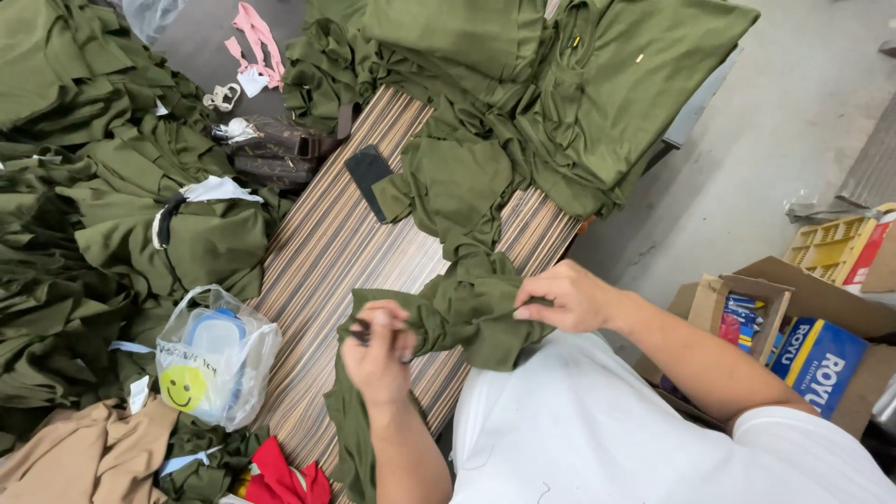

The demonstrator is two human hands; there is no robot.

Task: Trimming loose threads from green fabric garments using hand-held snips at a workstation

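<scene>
Olive garment (467,308) bunched between both hands, its shape unreadable.

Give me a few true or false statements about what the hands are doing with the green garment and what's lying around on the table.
1. Both hands grip the olive green garment. True: left hand, right hand.
2. The table top is plain white. False: it is striped wood grain.
3. A clear plastic bag with a yellow smiley face lies left of the hands. True.
4. The black phone is in the right hand. False: it lies on the table, apart.
</scene>
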